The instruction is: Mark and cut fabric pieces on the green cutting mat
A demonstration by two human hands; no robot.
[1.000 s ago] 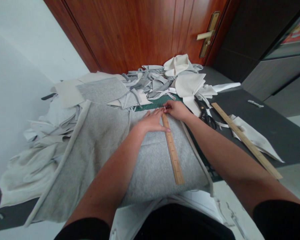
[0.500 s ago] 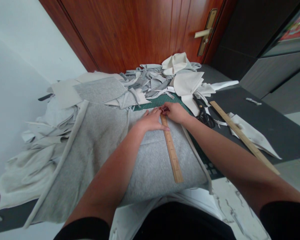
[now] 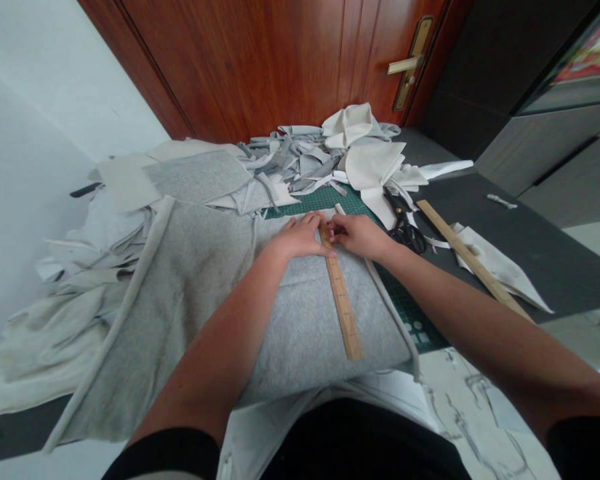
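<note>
Cloth [image 3: 305,333] lies spread before you, a wooden ruler [image 3: 344,308] flat on it. Your left hand [image 3: 300,241] rests outspread, thumb across the ruler; your right hand [image 3: 359,235] curls just beside, whether gripping anything I cannot tell. Beyond lie scissors [image 3: 407,235], then scraps [image 3: 300,162] near the door [image 3: 255,60].

Grey cloth [image 3: 205,287], 8 o'clock: matt, faintly fuzzy. Ruler [image 3: 344,307], 5 o'clock: smooth wood, low sheen. Door [image 3: 260,60], 12 o'clock: glossy wood. Door handle [image 3: 405,65], 1 o'clock: brass-like metal. Tabletop [image 3: 540,247], 3 o'clock: smooth, matt.
</note>
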